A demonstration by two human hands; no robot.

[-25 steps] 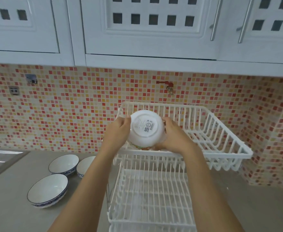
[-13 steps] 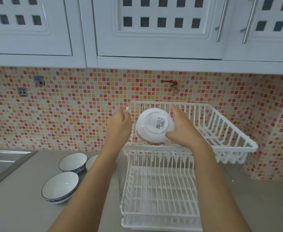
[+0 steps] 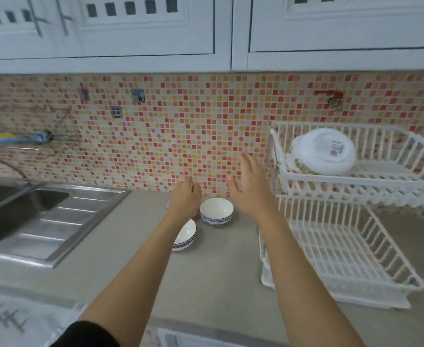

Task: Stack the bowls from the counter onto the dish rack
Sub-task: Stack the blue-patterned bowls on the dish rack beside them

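Tiled kitchen wall running behind a grey counter (image 3: 213,271), steel sink (image 3: 30,216) lying at the left and white two-tier dish rack (image 3: 343,246) standing at the right. Holding on the rack's upper tier an upturned white bowl (image 3: 323,151), leaning foot-outward, seemingly over another one; showing nothing on the lower tier. Sitting upright on the counter just left of the rack, three blue-banded bowls: the far-right bowl (image 3: 216,211) in the open, the near bowl (image 3: 184,237) half hidden by the left forearm, a third bowl (image 3: 167,205) barely peeping out behind the wrist. Hovering above them, both hands empty: left hand (image 3: 184,199) with fingers curled downward, nearest the near and hidden bowls; right hand (image 3: 249,186) with its grip spread flat, up and to the right of the open bowl. Probably calling next for a short drop onto a rim, then a carry rightward and upward.
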